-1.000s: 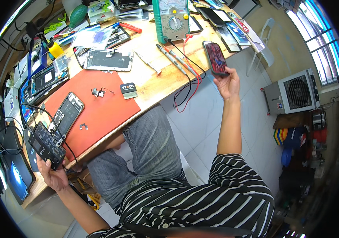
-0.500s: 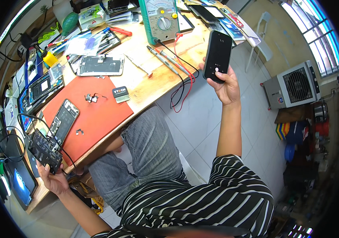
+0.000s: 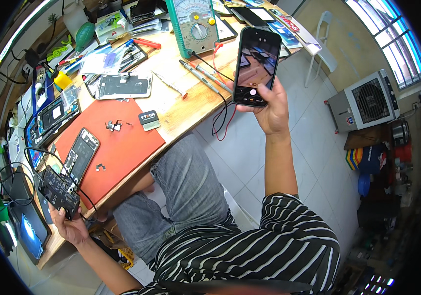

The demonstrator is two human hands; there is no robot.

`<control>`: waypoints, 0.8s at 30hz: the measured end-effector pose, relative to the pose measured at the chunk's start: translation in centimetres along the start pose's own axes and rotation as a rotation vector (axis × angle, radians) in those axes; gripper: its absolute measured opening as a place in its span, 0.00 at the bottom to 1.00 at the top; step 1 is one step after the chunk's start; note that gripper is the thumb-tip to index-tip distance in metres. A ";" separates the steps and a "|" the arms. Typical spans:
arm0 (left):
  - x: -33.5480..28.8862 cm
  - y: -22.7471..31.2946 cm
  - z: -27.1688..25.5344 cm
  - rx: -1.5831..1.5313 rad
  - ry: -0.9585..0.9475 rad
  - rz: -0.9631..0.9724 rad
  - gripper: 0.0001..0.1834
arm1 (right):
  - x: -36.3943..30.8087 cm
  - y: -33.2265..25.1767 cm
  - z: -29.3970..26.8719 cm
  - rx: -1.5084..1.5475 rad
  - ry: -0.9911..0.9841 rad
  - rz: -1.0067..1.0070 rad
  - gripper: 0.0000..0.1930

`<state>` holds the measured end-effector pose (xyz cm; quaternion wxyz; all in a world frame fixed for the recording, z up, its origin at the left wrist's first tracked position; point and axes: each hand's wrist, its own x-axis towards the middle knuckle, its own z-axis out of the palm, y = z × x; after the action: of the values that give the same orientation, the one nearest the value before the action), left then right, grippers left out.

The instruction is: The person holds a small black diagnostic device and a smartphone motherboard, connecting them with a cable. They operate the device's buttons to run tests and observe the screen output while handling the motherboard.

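Note:
My right hand holds a dark smartphone upright over the bench's right edge, thumb at the lower part of its screen. A camera picture of the bench is lit on that screen. At the lower left, my left hand grips a black circuit board by its near edge, with black cables running around it. Behind the board, an opened phone housing lies on the orange mat. Small flex parts and a small metal bracket rest on the mat too.
A green-cased analog multimeter stands at the back, its test probes lying on the wooden bench. A phone screen panel and tweezers lie beyond the mat. On the floor at right stands an air cooler.
The smartphone in my right hand has moved left and slightly up. Its dark screen now shows a live camera picture. My left hand with the board has shifted slightly right and down.

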<state>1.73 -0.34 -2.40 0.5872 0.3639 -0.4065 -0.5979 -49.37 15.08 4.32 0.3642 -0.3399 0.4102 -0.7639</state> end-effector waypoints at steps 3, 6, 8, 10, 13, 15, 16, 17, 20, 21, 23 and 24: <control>-0.1 0.1 0.6 0.007 0.020 0.002 0.33 | 0.1 0.2 0.3 0.209 -0.097 -0.054 0.28; -0.2 0.2 0.9 -0.010 0.010 0.003 0.33 | 0.0 0.3 0.6 0.045 -0.078 -0.083 0.36; -0.2 0.2 0.9 -0.019 -0.004 0.003 0.33 | 0.0 0.4 0.8 -0.048 -0.071 -0.082 0.41; -0.2 0.2 0.8 -0.021 -0.005 0.005 0.34 | -0.1 0.5 1.1 -0.079 -0.060 -0.105 0.41; -0.2 0.2 0.7 -0.022 -0.007 0.008 0.34 | 0.0 0.6 1.4 -0.104 -0.056 -0.113 0.40; -0.1 0.3 0.7 -0.022 -0.017 0.005 0.34 | 0.0 0.6 1.6 -0.128 -0.042 -0.110 0.37; -0.1 0.3 0.8 -0.020 -0.019 0.003 0.34 | 0.0 0.6 1.6 -0.115 -0.016 -0.086 0.35; -0.2 0.3 0.9 -0.018 -0.022 0.001 0.34 | -0.1 0.5 1.6 -0.108 0.014 -0.058 0.32; -0.3 0.4 1.2 -0.009 0.004 0.004 0.34 | 0.1 0.7 1.6 -0.002 -0.006 -0.084 0.27; -0.4 0.4 1.3 -0.005 0.016 0.008 0.34 | 0.2 0.8 1.6 0.050 -0.028 -0.110 0.26; -0.4 0.5 1.4 -0.013 -0.003 -0.007 0.34 | 0.2 0.9 1.6 0.060 -0.047 -0.141 0.26; -0.4 0.5 1.4 -0.017 -0.016 -0.014 0.34 | 0.2 0.9 1.6 0.066 -0.055 -0.158 0.27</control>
<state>0.72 0.13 -1.38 0.5831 0.3568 -0.4034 -0.6082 -47.93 13.92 4.29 0.3250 -0.3797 0.3467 -0.7937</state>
